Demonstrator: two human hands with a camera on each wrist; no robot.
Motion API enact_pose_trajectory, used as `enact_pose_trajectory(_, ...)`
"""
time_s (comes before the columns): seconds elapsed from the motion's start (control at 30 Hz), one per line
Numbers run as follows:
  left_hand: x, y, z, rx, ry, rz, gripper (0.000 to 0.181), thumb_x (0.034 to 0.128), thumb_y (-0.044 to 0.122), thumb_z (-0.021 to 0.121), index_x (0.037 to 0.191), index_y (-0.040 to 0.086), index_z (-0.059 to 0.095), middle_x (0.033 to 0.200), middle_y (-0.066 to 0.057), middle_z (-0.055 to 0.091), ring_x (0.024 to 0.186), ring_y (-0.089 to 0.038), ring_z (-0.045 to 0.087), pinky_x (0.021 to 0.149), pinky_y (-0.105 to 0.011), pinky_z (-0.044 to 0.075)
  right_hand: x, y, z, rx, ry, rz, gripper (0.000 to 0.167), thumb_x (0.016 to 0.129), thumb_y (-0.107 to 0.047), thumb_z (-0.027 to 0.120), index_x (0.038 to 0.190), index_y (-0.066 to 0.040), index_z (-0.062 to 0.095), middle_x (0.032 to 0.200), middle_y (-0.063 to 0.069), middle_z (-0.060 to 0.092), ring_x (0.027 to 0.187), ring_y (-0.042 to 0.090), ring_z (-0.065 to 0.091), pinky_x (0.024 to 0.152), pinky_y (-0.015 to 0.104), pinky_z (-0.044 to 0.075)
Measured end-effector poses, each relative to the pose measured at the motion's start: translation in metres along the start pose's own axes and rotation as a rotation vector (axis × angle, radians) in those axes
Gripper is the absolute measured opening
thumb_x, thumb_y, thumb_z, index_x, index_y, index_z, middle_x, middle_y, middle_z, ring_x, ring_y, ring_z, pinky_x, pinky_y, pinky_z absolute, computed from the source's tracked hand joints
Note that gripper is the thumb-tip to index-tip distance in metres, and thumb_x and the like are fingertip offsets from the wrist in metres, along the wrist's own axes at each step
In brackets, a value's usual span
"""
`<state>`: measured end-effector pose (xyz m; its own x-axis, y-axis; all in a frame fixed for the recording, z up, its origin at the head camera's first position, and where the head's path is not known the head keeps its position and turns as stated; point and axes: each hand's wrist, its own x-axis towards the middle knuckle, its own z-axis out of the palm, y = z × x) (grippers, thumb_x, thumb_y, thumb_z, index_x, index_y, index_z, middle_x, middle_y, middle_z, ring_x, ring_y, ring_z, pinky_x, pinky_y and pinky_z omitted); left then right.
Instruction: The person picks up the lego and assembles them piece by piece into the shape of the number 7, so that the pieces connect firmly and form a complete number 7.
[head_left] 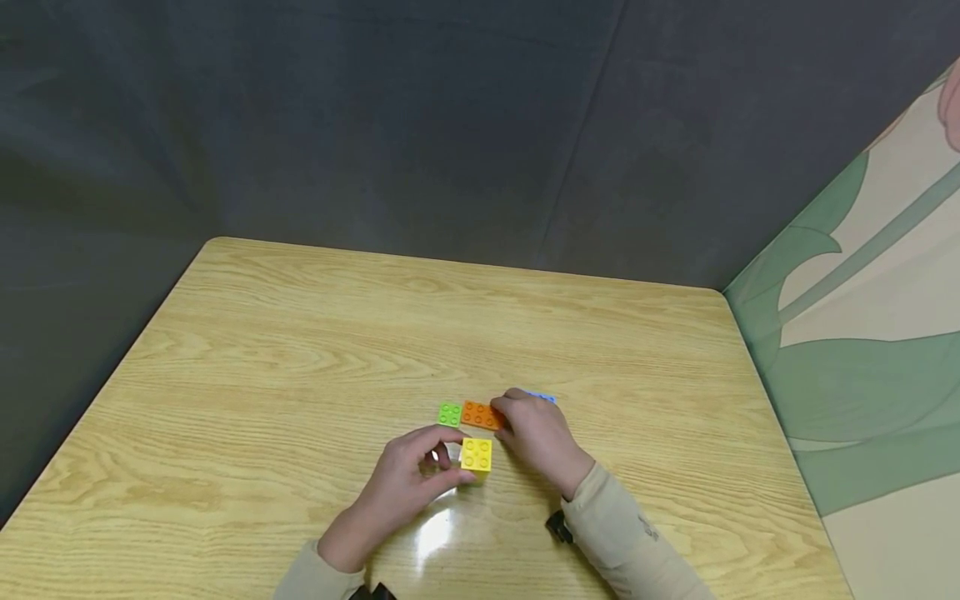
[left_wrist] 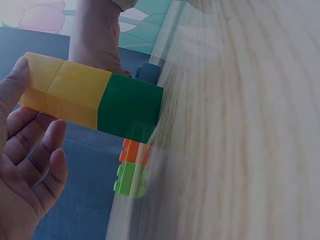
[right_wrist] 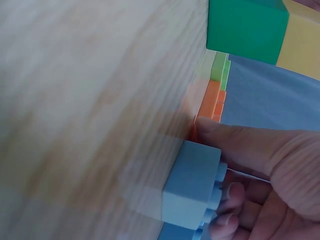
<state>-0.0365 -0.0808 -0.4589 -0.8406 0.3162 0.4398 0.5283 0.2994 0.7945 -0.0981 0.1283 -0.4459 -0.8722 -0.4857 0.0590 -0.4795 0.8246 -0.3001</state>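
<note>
Your left hand (head_left: 411, 472) pinches the yellow-and-green stack (head_left: 477, 455) high up, likely for balance; your right hand (head_left: 542, 435) pinches the orange brick (head_left: 478, 414), likely steadying it

Beige sleeves (head_left: 611, 525), black wrist devices (head_left: 558, 527)

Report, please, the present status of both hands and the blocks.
Left hand holds yellow-and-green stack. Right hand at orange block, grip unclear. Light-blue block close to that hand, might crowd it.
</note>
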Motion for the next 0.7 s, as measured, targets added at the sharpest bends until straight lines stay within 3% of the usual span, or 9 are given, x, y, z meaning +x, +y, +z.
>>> enact_pose_trajectory(0.23,0.0008,0.0013,-0.0011,-0.001,-0.012,-0.015,0.039,0.0746,0.021,0.084,0.109,0.013,0.067,0.075,0.01,0.059,0.065,-0.002,0.051,0.053,-0.028,0.05,0.0003,0.0001,0.0013,-0.04,0.018,-0.017,0.018,0.077,-0.006,0.081,0.092,-0.006,0.071,0.083,0.003,0.061,0.07,0.015,0.057,0.062,0.032,0.05)
enact_pose_trajectory(0.7,0.0011,0.0033,-0.0018,-0.01,-0.028,-0.034,0.038,0.0756,0.022,0.083,0.109,0.013,0.067,0.076,0.01,0.06,0.067,-0.002,0.053,0.056,-0.027,0.051,-0.0056,0.0006,-0.0064,0.016,0.002,0.012,0.028,0.08,-0.01,0.08,0.106,-0.003,0.07,0.094,0.005,0.063,0.074,0.013,0.056,0.066,0.03,0.051)
